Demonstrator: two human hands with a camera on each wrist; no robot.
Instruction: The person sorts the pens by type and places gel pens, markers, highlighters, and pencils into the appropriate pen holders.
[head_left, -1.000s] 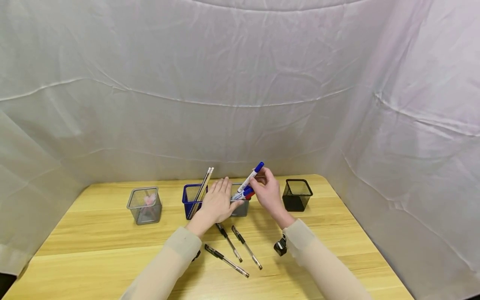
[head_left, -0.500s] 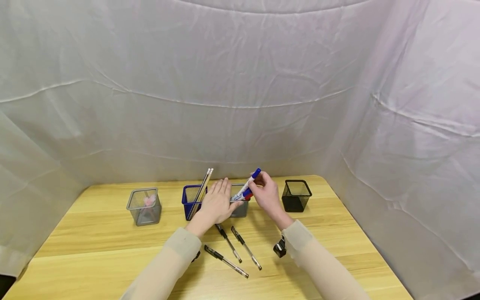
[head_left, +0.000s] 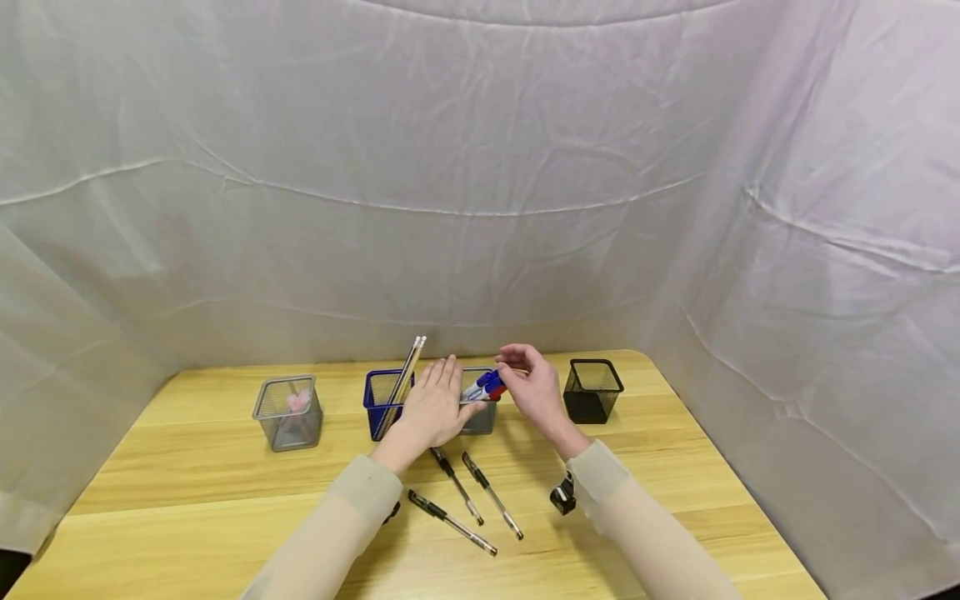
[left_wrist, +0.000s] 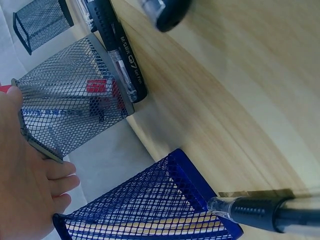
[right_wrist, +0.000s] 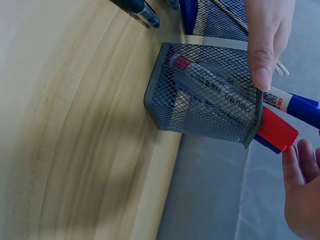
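My left hand (head_left: pixel 431 404) rests on a grey mesh pen holder (head_left: pixel 477 425), fingers straight, thumb along its near rim. In the right wrist view that thumb (right_wrist: pixel 262 65) presses the rim of the holder (right_wrist: pixel 210 95). Inside lean several whiteboard markers with blue caps (right_wrist: pixel 302 110) and a red cap (right_wrist: pixel 277 130) sticking out of the top. Beside these caps is my right hand (head_left: pixel 534 387), fingers loosely bent and nothing gripped; its fingertips are right at the red cap. A blue mesh pen holder (head_left: pixel 381 421) with pencils (head_left: pixel 409 371) stands just left of the left hand.
Three black gel pens lie in front: one pen (head_left: pixel 457 483), another pen (head_left: pixel 492 494) and a slanted pen (head_left: pixel 452 522). Far left is a grey mesh holder (head_left: pixel 296 425) with something pink inside. A black mesh holder (head_left: pixel 592 392) stands at the right. Grey cloth (head_left: pixel 480 250) hangs behind.
The blue-capped marker that my right hand pinched has gone down into the grey holder, and the fingers have let go of it. My left hand has stayed in place.
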